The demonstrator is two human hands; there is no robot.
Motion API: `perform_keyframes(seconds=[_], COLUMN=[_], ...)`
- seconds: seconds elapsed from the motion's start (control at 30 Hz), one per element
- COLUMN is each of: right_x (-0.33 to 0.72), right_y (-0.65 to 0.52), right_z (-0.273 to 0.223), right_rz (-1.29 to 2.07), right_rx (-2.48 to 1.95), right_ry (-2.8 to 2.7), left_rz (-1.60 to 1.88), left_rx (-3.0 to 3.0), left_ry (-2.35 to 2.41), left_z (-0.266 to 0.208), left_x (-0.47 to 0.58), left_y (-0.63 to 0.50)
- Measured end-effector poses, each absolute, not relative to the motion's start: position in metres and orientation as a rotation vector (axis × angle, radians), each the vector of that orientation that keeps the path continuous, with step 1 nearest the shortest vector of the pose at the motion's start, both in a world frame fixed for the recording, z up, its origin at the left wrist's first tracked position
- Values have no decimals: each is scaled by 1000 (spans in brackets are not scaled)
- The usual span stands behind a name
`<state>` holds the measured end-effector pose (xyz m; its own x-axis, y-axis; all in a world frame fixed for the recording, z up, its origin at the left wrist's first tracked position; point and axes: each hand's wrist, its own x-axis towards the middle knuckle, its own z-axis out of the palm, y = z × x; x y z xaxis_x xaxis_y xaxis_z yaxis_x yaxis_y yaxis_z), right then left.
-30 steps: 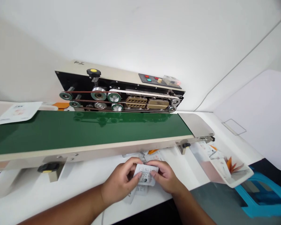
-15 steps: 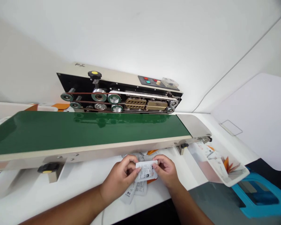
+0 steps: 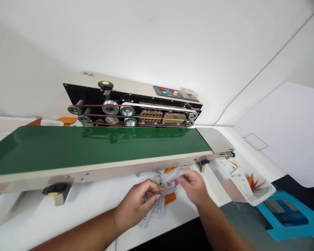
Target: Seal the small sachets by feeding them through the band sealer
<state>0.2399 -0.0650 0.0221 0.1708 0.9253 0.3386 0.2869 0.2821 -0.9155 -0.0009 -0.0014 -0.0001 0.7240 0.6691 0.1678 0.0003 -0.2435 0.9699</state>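
My right hand (image 3: 195, 185), smeared by motion, pinches a small white printed sachet (image 3: 176, 173) over the table's front part. The sachet is tilted and blurred. Just left of it, my left hand (image 3: 141, 198) has its thumb and fingers curled together close to the pile. Whatever lies between those fingertips is too small to make out. Beneath both hands, several printed sachets (image 3: 158, 208) lie loosely on the white table, with orange pieces (image 3: 169, 198) among them. My fingers hide part of the pile.
A band sealer (image 3: 133, 101) with rollers stands behind its green conveyor belt (image 3: 99, 144), whose frame runs close above my hands. On the right, a white bin (image 3: 261, 198) holds sachets and orange pieces. A blue stool (image 3: 282, 226) stands below. Black knobs (image 3: 54, 189) jut from the frame.
The sachet that both hands held flat between them has tipped up and blurred, moving with my right hand up and to the right. My left fingers have curled closer together.
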Motion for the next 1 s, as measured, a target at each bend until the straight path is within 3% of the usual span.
perform_keyframes(seconds=[0.13,0.33,0.63,0.7,0.87,1.0], right_x=[296,368,368,355,296,245], right_y=[-31,13,49,41,-21,-63], right_z=[75,127,123,124,97,43], right_rz=[474,126,531,377,-479,-212], right_rx=[-1264,-1387,-1521,-1563,-1421,-1232], right_ry=[-920,-761,-789,-829,-1004,-1611], left_rz=[711,748,784,781,681,513], left_rx=[1801,1865,1963,2024,2338,2557], left_ry=[541,518,471,481,384,347], left_z=[3,0,-1,1,3,-1], left_x=[-2,-2,-2,-3,-3,-3], left_y=[1,3,3,3,-3,-9])
